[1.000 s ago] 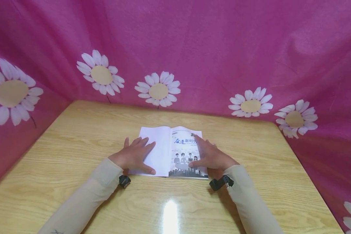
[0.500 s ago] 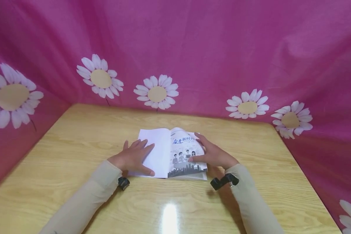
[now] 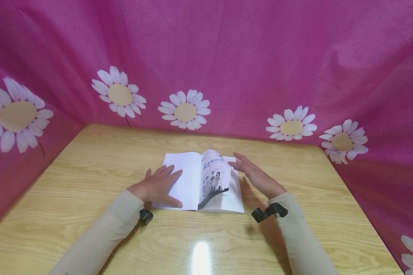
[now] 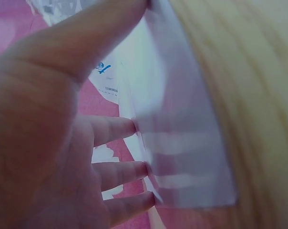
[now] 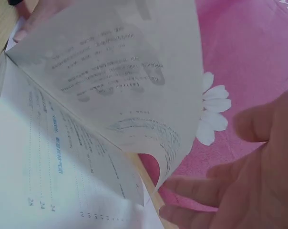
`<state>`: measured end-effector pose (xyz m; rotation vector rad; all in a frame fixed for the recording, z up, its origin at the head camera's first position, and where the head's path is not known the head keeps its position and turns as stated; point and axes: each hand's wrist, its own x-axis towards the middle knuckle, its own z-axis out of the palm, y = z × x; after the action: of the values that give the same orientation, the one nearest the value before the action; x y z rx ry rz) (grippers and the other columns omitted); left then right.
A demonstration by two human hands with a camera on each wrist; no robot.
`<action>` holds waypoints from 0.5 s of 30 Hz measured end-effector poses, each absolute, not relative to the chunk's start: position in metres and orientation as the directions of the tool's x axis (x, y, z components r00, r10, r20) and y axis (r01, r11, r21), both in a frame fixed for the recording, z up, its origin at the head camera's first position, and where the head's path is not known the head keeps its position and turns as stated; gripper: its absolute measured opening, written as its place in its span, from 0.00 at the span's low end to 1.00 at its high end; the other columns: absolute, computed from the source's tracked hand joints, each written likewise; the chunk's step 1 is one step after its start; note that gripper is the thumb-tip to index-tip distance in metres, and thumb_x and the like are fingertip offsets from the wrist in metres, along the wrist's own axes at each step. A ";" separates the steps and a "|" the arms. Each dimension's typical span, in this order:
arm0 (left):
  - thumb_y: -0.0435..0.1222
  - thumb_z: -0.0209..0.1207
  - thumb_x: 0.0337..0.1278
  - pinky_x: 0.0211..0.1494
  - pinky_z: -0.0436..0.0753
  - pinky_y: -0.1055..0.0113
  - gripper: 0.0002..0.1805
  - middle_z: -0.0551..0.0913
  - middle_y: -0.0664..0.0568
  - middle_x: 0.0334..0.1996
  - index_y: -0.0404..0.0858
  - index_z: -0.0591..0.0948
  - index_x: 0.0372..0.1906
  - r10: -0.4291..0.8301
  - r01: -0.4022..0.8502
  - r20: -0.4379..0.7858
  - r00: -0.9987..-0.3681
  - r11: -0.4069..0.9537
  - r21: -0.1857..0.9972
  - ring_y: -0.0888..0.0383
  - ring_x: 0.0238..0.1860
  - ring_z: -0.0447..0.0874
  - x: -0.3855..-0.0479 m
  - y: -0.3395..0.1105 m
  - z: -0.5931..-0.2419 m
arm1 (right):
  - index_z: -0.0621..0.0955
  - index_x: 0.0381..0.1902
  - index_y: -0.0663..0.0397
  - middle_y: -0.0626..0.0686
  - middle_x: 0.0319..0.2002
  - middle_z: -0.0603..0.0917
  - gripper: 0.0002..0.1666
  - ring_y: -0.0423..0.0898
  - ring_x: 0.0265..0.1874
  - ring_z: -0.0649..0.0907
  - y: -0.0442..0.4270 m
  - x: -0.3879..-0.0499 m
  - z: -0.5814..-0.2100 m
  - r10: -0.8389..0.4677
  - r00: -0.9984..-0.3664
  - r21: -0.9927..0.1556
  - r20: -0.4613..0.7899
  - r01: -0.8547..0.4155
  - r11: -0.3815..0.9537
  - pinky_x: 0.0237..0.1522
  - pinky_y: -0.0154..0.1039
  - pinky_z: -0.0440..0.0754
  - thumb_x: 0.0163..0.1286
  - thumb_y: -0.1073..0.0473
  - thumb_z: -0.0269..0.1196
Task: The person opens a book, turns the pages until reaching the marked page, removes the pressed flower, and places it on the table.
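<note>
An open book lies on the table, its blank left page (image 3: 188,179) flat. The left hand (image 3: 157,188) rests on that page with fingers spread; its fingertips touch the paper in the left wrist view. The title page (image 3: 215,175), printed with figures and a skyline, is lifted and curves toward the spine. Beside its right edge, the right hand (image 3: 258,176) has its fingers extended, the tips at the page's upper corner. In the right wrist view the raised page (image 5: 134,71) shows its printed back, with fingertips at its curled edge and a page of text (image 5: 34,157) below.
The wooden table (image 3: 99,164) extends around the book. A pink curtain (image 3: 234,68) with large white daisies hangs behind it and along both sides. Black straps (image 3: 146,216) are on both wrists. A bright reflection shows on the table in front.
The title page has risen and curled leftward, uncovering the page under it. My right hand has tilted onto its side with the thumb off the page front. The left hand has stayed on the left page.
</note>
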<state>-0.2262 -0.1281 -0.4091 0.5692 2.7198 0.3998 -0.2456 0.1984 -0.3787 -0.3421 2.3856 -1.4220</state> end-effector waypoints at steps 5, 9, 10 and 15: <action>0.65 0.66 0.40 0.68 0.36 0.31 0.62 0.41 0.44 0.77 0.48 0.49 0.77 0.435 0.336 -0.258 -0.863 0.874 0.351 0.42 0.76 0.34 -0.226 -0.130 -0.409 | 0.49 0.77 0.42 0.56 0.72 0.64 0.40 0.56 0.72 0.60 0.200 -0.245 -0.380 -0.451 -0.888 -0.903 -0.089 -0.119 0.412 0.69 0.57 0.55 0.75 0.47 0.53; 0.65 0.66 0.41 0.68 0.37 0.31 0.61 0.41 0.45 0.77 0.48 0.49 0.77 0.439 0.338 -0.263 -0.859 0.872 0.354 0.42 0.76 0.34 -0.226 -0.131 -0.408 | 0.52 0.76 0.44 0.57 0.70 0.66 0.43 0.56 0.70 0.63 0.197 -0.244 -0.382 -0.407 -0.913 -0.880 -0.017 -0.179 0.440 0.67 0.59 0.60 0.71 0.45 0.59; 0.65 0.65 0.42 0.68 0.38 0.32 0.60 0.41 0.45 0.77 0.48 0.49 0.77 0.444 0.341 -0.262 -0.857 0.869 0.358 0.42 0.76 0.35 -0.226 -0.131 -0.408 | 0.53 0.76 0.45 0.57 0.70 0.66 0.44 0.56 0.70 0.63 0.197 -0.244 -0.382 -0.380 -0.925 -0.866 0.001 -0.190 0.462 0.66 0.60 0.60 0.70 0.44 0.59; 0.61 0.65 0.47 0.69 0.42 0.33 0.56 0.43 0.43 0.77 0.46 0.51 0.77 0.501 0.386 -0.239 -0.832 0.832 0.398 0.41 0.76 0.37 -0.231 -0.141 -0.407 | 0.55 0.75 0.47 0.57 0.72 0.63 0.48 0.55 0.71 0.61 0.191 -0.243 -0.380 -0.270 -0.960 -0.816 0.069 -0.210 0.538 0.66 0.61 0.60 0.65 0.38 0.62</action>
<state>-0.2313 -0.1407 -0.4071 0.6689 2.6778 0.4810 -0.2427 0.1906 -0.3800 -0.4217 2.6976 -1.4171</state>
